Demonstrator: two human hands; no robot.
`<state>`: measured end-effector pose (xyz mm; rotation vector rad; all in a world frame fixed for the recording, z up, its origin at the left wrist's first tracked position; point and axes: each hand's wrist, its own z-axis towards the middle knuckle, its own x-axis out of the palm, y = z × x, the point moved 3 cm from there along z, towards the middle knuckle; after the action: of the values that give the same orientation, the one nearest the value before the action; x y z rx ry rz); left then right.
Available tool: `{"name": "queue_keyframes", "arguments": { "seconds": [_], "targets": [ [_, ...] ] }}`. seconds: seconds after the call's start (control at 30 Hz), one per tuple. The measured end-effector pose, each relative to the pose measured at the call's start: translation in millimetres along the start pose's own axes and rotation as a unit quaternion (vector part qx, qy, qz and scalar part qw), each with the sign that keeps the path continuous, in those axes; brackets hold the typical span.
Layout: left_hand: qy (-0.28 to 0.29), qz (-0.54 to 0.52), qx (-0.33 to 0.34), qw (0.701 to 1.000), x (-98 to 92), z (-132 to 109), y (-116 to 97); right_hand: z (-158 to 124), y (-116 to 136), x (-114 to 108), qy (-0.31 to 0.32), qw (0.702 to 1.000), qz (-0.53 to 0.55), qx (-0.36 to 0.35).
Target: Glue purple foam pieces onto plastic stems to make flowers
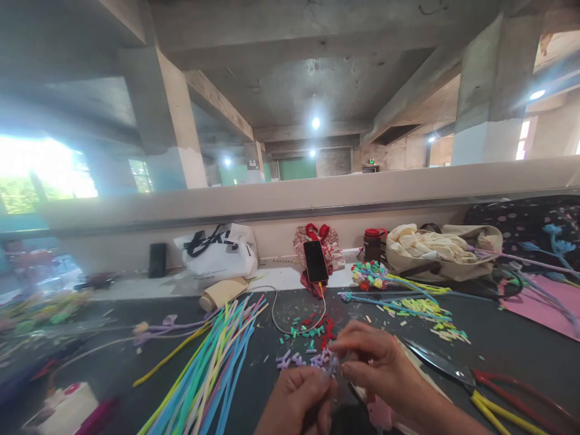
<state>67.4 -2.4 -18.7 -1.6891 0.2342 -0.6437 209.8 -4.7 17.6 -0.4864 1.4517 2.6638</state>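
Observation:
At the bottom middle, my left hand (299,396) is closed in a pinch, thumb against the forefinger. What sits between its fingers is too small and blurred to name. My right hand (385,365) comes in from the right, its fingers curled together close to the left fingertips; anything in that pinch cannot be made out. Just beyond the fingertips lie short lilac pieces (296,359), partly covered by my hands. Small green pieces (299,331) and red pieces (329,329) are scattered behind them.
Long coloured fuzzy stems (203,368) lie left of my hands. Large scissors (446,362) with red handles rest at the right, beside yellow handles (487,411). A phone (315,261) on a cable, a white bag (222,254), a dark bottle (372,246) and yellow-green cut pieces (417,307) are farther back.

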Motion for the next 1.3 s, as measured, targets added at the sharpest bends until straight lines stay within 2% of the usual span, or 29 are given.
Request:
{"name": "queue_keyframes", "arguments": {
  "seconds": [0.37,0.67,0.77,0.87,1.1,1.3],
  "targets": [
    [-0.017,-0.021,-0.005,1.000,-1.1,2.4,2.4,0.8,-1.6,2.3,-0.004,1.000,0.007,-0.022],
    [-0.041,0.013,0.015,0.999,-5.0,1.0,2.2,0.4,-4.8,1.0,-0.005,0.999,0.039,0.030],
    [-0.082,0.041,0.041,0.995,-9.1,1.9,2.0,2.2,-9.5,-4.2,-0.023,0.997,0.064,0.047],
    [-0.110,0.092,0.058,0.988,-11.8,5.1,2.8,4.4,-10.8,-5.9,-0.009,0.997,0.068,0.046],
    [-0.115,0.196,0.095,0.969,-6.1,4.3,-7.1,3.1,-7.2,-1.1,0.005,0.994,0.103,0.038],
    [-0.117,0.232,0.133,0.957,-5.2,3.2,-8.5,2.6,-4.4,-0.1,-0.003,0.993,0.108,0.044]
  ]
}}
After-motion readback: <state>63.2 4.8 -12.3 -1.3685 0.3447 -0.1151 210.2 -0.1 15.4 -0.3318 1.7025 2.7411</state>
